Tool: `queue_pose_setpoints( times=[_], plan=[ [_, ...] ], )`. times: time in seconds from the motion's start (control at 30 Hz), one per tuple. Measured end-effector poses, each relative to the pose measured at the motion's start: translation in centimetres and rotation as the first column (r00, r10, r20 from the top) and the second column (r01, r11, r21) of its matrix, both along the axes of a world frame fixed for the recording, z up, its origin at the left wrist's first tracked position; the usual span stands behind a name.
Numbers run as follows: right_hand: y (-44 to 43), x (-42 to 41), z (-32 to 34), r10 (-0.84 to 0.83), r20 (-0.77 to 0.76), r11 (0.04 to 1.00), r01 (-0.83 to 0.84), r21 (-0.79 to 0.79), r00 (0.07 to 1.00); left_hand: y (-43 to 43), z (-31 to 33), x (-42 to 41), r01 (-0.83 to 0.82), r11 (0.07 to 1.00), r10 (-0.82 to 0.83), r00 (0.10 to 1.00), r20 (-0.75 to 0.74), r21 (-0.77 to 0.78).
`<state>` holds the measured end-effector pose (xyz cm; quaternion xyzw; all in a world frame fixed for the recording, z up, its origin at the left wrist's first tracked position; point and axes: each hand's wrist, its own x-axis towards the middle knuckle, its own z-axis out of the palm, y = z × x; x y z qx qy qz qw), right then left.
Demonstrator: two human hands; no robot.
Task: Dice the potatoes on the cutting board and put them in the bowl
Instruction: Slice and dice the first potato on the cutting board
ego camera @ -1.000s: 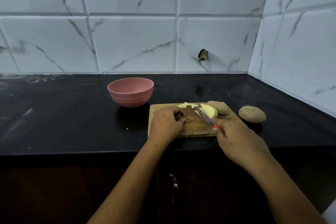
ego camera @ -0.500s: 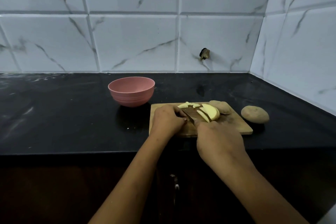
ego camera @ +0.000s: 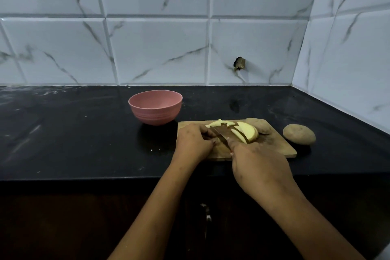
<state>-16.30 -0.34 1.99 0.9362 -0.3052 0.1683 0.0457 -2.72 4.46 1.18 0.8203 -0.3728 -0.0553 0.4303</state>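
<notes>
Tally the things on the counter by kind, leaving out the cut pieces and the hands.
Bowl: 1
Board: 1
Knife: 1
Potatoes: 2 in their skin, one on the board, one beside it
Total: 5

One view only is given, taken from the head and tilted forward and down. The worktop [ego camera: 73, 133] is seen close, across its front edge, with the cutting board [ego camera: 274, 148] near mid-frame. The tiled wall [ego camera: 158, 48] behind is faced squarely.
</notes>
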Motion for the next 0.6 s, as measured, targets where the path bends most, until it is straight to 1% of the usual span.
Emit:
queue_pose_setpoints(
  times=[0.13, 0.27, 0.37, 0.5, 0.6],
  plan=[
    [-0.3, 0.3, 0.2, 0.035, 0.006, 0.999, -0.035, 0.015, 0.999, 0.0, 0.0, 0.0, -0.002, 1.000, 0.002, 1.000, -0.004, -0.001],
    [-0.9, 1.0, 0.6, 0.036, -0.066, 0.997, -0.031, 0.074, 0.997, 0.0, 0.0, 0.0, -0.020, 1.000, 0.020, 1.000, -0.020, -0.001],
    [-0.5, 0.8, 0.2, 0.041, -0.045, 0.999, -0.040, 0.032, 0.998, 0.2, -0.1, 0.0, -0.047, 0.999, 0.047, 0.999, -0.017, -0.024],
    [0.1, -0.6, -0.2, 0.023, -0.044, 0.998, -0.020, 0.063, 0.999, 0.3, -0.2, -0.1, -0.076, 0.996, 0.075, 0.997, -0.018, -0.043],
    [-0.2, -1.0, 0.0, -0.005, -0.017, 1.000, 0.006, 0.025, 1.000, 0.3, -0.2, -0.1, -0.076, 0.997, 0.076, 0.997, -0.004, -0.033]
  ],
)
